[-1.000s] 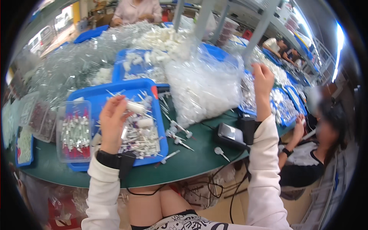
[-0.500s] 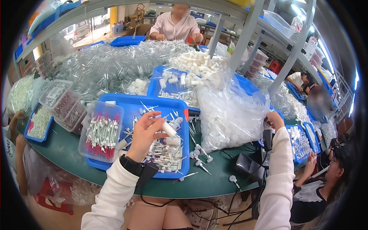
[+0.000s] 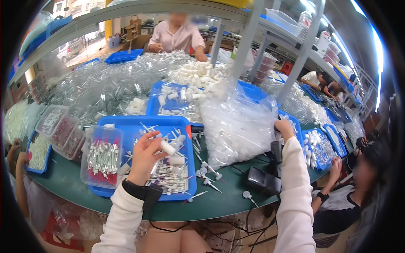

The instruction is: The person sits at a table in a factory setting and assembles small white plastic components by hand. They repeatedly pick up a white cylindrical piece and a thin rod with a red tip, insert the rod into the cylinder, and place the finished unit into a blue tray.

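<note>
My left hand (image 3: 144, 157) is closed on a white plastic cylinder (image 3: 168, 147), gripped between fingers and thumb. It hovers over a blue tray (image 3: 190, 162) full of thin white sticks with caps and other white cylinders. Beside that hand, a clear plastic box (image 3: 89, 166) of white and pink sticks rests on the tray's left side. My right hand (image 3: 285, 129) is by the right edge of a big clear bag (image 3: 236, 130) of white round parts, near another blue tray (image 3: 296, 127). Its fingers are bent together, and their tips are partly hidden.
Piles of clear tubes (image 3: 114, 84) and white cylinders (image 3: 198, 72) cover the table's far side. A black adapter box (image 3: 262, 181) with cables lies near the front edge, beside loose capped sticks (image 3: 209, 181). Grey shelf posts (image 3: 242, 46) rise behind the bag. Other people work around the table.
The whole view has shifted, so the table and both my hands appear further left. My grip on the white cylinder looks the same. The person opposite now reaches down to the white cylinder pile.
</note>
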Motion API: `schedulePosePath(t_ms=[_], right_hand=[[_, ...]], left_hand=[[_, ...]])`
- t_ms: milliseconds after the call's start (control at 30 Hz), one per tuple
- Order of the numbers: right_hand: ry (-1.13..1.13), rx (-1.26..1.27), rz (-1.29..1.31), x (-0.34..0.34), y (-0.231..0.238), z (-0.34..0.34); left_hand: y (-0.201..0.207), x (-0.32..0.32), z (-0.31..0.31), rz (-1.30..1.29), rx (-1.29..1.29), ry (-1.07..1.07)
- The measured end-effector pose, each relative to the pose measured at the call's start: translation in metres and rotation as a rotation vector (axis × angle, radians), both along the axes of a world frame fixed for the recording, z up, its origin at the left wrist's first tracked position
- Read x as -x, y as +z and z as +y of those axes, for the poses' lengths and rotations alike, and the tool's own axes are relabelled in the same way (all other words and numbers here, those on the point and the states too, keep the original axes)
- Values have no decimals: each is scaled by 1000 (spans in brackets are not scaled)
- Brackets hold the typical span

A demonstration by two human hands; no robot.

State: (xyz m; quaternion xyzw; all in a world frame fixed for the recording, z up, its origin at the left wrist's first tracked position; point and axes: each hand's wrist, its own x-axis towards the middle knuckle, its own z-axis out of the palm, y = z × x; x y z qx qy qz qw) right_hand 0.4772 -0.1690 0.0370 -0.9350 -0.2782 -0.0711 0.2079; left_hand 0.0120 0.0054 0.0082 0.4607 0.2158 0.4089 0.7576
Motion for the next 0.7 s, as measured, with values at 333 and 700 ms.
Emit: schedulePosePath(t_ms=[333, 700], right_hand=[[-98, -735, 751, 81, 30, -23], [153, -653, 799, 63, 20, -29]], left_hand=[[-5, 5, 9, -68, 143, -80], [-10, 10, 9, -72, 105, -98]])
